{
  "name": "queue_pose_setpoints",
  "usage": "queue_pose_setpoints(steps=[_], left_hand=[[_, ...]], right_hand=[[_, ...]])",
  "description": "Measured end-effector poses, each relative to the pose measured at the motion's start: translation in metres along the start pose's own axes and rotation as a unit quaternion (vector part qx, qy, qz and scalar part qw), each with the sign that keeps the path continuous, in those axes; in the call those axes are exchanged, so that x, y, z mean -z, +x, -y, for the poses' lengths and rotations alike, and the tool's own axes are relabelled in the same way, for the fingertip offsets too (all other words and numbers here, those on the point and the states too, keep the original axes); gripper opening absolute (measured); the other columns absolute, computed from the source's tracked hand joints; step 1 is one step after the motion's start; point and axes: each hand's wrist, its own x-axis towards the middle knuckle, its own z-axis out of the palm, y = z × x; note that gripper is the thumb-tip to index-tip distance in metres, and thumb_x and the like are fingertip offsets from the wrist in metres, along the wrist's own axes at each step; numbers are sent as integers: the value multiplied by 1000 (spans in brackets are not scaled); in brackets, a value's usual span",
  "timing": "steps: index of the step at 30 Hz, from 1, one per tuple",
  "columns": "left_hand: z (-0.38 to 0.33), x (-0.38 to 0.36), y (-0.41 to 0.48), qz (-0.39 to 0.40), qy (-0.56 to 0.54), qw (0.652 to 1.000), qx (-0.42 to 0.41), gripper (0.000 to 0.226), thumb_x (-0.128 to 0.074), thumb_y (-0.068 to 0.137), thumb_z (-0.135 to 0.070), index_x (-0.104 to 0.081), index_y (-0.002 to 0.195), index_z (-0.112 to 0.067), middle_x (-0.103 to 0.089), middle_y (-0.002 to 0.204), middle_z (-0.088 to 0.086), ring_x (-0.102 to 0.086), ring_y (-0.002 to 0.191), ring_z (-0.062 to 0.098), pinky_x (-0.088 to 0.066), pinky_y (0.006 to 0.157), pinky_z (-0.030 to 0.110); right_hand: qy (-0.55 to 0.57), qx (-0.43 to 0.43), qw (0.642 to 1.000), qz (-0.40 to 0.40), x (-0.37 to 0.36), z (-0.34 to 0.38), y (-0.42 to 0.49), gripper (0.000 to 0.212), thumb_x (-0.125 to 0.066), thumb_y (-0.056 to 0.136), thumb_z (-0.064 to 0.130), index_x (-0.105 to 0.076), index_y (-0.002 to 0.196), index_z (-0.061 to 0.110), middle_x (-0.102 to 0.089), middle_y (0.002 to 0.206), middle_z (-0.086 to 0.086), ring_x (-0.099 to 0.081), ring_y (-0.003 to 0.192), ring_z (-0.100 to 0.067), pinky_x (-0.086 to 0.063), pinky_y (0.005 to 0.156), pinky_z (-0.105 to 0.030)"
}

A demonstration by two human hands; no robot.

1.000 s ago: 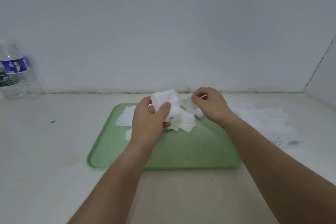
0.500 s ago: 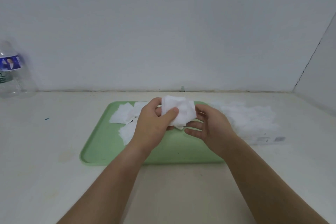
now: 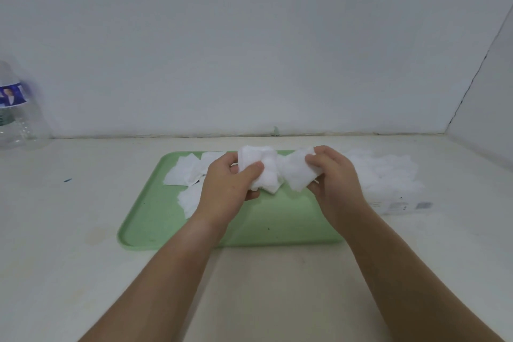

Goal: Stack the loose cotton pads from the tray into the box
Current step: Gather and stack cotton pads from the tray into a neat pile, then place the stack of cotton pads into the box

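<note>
You look well into the job, though not done. Your left hand [image 3: 227,189] is clamped on a small stack of cotton pads [image 3: 256,166] held above the tray [image 3: 277,225], thumb across its front. Your right hand [image 3: 336,180] pinches a second bundle [image 3: 298,178] just beside that stack.

The box [image 3: 397,205] lies on the worktop [image 3: 83,230], right of the tray, heaped with white pads. That heap is washed out, so I cannot count it.

Still to go are both held bundles and the loose pads [image 3: 183,175] at the tray's far left.

Count: one tray, one box, two held bundles, perhaps three or four loose pads, and one bottle [image 3: 16,114].
</note>
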Motion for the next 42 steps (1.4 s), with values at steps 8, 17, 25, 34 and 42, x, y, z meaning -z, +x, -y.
queue_pose_setpoints(steps=[8, 17, 25, 34, 42], left_hand=[[1, -1, -2, 43, 30, 998, 21, 11, -71, 93, -18, -77, 103, -17, -79, 92, 3, -73, 81, 9, -61, 69, 26], [-3, -6, -7, 123, 19, 991, 48, 19, -63, 99, -26, -79, 104, -17, -76, 88, 0, -70, 79, 8, -60, 73, 27], [-6, -6, -8, 141, -19, 987, 74, 24, -55, 103, -20, -79, 98, -18, -75, 87, -1, -70, 76, 12, -59, 69, 27], [-8, -8, -8, 136, -29, 986, 89, 26, -54, 103, -22, -77, 106, -10, -75, 96, 8, -70, 86, 17, -59, 71, 28], [-20, -13, -16, 166, 21, 985, 33, 26, -67, 95, -10, -71, 119, -17, -77, 106, 4, -74, 98, 12, -59, 78, 25]], right_hand=[[-72, 33, 988, 135, 5, 4, -3, 18, -66, 88, 9, -69, 105, 2, -71, 94, -13, -67, 85, -21, -56, 72, -32], [-148, 75, 980, 109, 3, 7, -4, 14, -70, 89, 3, -72, 103, 5, -76, 94, -9, -71, 81, -14, -54, 71, -23], [-165, 64, 980, 86, 5, 6, -3, 12, -76, 84, 4, -75, 95, 8, -75, 91, -2, -68, 76, -12, -54, 66, -21], [-193, 88, 976, 37, -2, 5, -6, 12, -79, 82, 7, -69, 85, 12, -63, 66, 15, -54, 52, 0, -45, 52, -14], [-236, 40, 971, -3, -5, 21, -7, 50, -84, 78, 27, -56, 119, 26, -57, 104, 5, -65, 83, -9, -50, 69, -21]])
